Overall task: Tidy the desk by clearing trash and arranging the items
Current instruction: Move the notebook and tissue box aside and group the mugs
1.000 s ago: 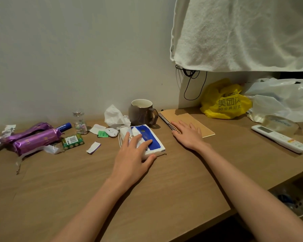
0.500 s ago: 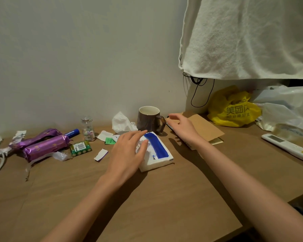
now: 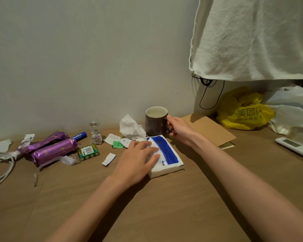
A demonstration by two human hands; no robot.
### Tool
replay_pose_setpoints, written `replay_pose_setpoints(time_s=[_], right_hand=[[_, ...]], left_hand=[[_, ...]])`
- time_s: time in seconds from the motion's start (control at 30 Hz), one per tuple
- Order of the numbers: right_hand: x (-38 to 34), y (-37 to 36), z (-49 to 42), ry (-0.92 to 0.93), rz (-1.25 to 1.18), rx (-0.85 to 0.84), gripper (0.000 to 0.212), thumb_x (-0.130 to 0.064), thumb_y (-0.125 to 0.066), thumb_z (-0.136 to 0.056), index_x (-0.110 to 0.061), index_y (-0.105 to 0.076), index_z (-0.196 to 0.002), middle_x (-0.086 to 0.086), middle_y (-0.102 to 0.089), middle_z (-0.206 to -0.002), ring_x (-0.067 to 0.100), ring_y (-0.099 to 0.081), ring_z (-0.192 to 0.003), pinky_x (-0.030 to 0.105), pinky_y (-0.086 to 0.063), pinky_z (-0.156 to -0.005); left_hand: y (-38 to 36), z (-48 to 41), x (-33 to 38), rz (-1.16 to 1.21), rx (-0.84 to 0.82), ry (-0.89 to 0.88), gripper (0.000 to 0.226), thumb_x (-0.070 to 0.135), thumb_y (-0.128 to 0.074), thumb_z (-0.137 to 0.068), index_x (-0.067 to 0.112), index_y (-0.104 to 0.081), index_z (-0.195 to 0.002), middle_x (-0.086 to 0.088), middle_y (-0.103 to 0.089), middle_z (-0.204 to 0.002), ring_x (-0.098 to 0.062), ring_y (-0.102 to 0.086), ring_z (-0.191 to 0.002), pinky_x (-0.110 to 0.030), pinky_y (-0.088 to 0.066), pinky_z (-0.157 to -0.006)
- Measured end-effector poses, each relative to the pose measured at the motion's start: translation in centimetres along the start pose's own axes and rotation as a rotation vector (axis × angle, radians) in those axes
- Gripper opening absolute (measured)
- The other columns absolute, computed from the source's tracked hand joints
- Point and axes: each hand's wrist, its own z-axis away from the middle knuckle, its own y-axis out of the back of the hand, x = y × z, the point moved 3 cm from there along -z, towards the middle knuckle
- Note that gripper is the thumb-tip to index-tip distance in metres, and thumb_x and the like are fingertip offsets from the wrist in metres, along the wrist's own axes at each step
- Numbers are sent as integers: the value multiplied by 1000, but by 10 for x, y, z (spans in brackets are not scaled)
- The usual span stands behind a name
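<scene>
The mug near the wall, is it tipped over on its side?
No, the mug stands upright on the desk, its open rim facing up, with the right hand gripping its handle.

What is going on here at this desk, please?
A person is tidying a cluttered wooden desk. The left hand rests flat on a blue and white tissue pack. The right hand grips the brown mug by its handle, close to the wall. A crumpled tissue, paper scraps and batteries lie further left, not yet cleared.
</scene>
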Motion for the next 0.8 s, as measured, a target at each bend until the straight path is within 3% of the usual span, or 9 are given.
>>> replay_pose_setpoints(time_s=[0.13, 0.27, 0.53, 0.8], right_hand=[[-21, 2, 15, 102, 8, 42, 34, -33, -34, -103, -17, -44, -75, 1, -37, -73, 12, -33, -66, 22, -33, -57], [-51, 6, 42, 204, 44, 46, 31, -33, -35, -103, -19, -47, -79, -1, -38, -76, 10, -36, -67, 22, -35, -60], [-89, -12, 117, 286, 19, -32, 29, -37, -38, -102, -23, -56, -84, -4, -39, -77, 10, -38, -68, 25, -39, -67], [-88, -85, 169, 292, -72, -151, 34, -35, -40, -102, -18, -48, -73, -5, -33, -67, 8, -33, -58, 22, -36, -60]], left_hand=[[4, -4, 2, 16, -39, 13, 44, 51, -34, -96, 38, -44, -137, 11, -34, -150, -16, -25, -137, -37, -32, -108], [21, 3, 4, 93, 50, 10, 43, 48, -39, -96, 37, -43, -137, 10, -40, -147, -14, -32, -136, -37, -34, -108], [90, 62, -25, 178, 276, 90, 31, 36, -50, -94, 32, -58, -123, 9, -63, -121, -10, -59, -105, -37, -51, -90], [150, 175, -91, 257, 509, 289, 22, 29, -56, -91, 30, -68, -109, 8, -70, -91, -4, -63, -85, -30, -53, -77]])
